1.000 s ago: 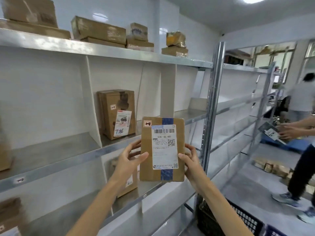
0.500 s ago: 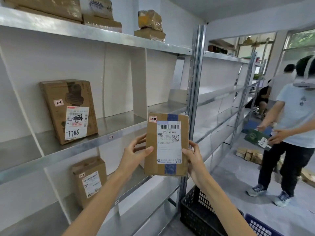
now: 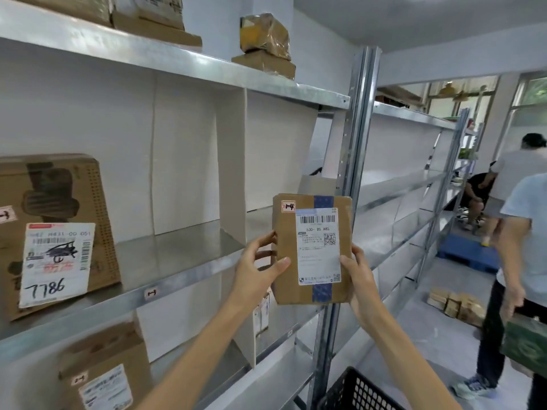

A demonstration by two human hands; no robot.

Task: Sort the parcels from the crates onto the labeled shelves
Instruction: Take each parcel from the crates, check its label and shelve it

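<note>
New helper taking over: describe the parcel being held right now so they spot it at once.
Find the metal shelving on the left and follow it to its upright post. In front of that post, the left hand and right hand hold a flat brown parcel upright. Unlike the shelved boxes, it has a blue tape stripe running under its white label.
</note>
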